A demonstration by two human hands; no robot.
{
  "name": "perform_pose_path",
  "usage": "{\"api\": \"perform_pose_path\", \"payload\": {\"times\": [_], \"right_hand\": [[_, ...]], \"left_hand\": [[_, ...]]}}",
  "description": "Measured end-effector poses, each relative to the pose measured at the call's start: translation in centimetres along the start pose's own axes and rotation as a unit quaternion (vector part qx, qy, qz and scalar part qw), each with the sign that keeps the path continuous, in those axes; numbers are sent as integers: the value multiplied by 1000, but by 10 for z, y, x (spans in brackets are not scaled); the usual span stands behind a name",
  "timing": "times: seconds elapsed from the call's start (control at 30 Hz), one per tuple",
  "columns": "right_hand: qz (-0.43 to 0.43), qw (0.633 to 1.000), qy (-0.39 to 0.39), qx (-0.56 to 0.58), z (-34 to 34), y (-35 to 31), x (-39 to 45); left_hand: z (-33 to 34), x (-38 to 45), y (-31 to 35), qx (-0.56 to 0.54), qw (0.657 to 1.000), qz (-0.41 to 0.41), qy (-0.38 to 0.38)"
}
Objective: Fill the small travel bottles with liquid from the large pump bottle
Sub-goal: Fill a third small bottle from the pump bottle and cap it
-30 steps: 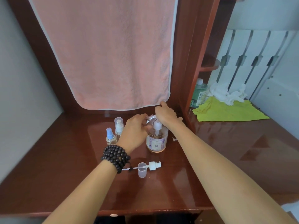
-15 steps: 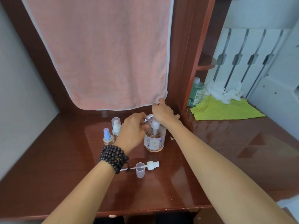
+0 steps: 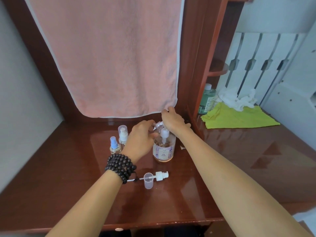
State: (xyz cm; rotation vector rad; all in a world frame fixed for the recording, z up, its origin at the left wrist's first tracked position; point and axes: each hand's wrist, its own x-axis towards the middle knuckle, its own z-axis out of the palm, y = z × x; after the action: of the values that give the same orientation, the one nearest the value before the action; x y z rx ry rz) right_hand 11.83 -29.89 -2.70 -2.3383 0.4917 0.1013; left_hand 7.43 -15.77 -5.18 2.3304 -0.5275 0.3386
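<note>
The large pump bottle (image 3: pixel 163 148), clear with a floral label, stands on the brown desk (image 3: pixel 68 168). My right hand (image 3: pixel 172 120) lies curled over its pump head, and the silver nozzle (image 3: pixel 157 125) sticks out to the left. My left hand (image 3: pixel 141 139) is curled just under the nozzle around a small clear bottle that it mostly hides. Two small spray bottles stand to the left: a blue-topped one (image 3: pixel 114 145) and a white-topped one (image 3: pixel 122 135). A loose white pump top (image 3: pixel 160 175) and a clear cap (image 3: pixel 148 180) lie nearer me.
A pink towel (image 3: pixel 109 57) hangs behind the bottles. A wooden upright (image 3: pixel 201 65) divides the desk. To its right are a green bottle (image 3: pixel 206 99), a yellow-green cloth (image 3: pixel 237 117) and crumpled white tissue (image 3: pixel 237 99).
Both hands stay at the pump bottle's top; only the view has shifted a little.
</note>
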Motion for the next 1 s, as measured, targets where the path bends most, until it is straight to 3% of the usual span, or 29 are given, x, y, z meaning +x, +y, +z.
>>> {"api": "perform_pose_path", "payload": {"times": [0.27, 0.5, 0.73, 1.0], "right_hand": [[32, 999, -8, -4, 13, 10, 1], [-2, 1000, -2, -2, 2, 1, 3], [63, 997, -7, -44, 14, 7, 1], [24, 999, -12, -18, 1, 1, 1]], "left_hand": [[11, -7, -3, -7, 999, -36, -10], [-2, 2, 0, -4, 1000, -8, -7], [9, -5, -2, 29, 999, -21, -5], [2, 3, -3, -10, 1000, -16, -9]]}}
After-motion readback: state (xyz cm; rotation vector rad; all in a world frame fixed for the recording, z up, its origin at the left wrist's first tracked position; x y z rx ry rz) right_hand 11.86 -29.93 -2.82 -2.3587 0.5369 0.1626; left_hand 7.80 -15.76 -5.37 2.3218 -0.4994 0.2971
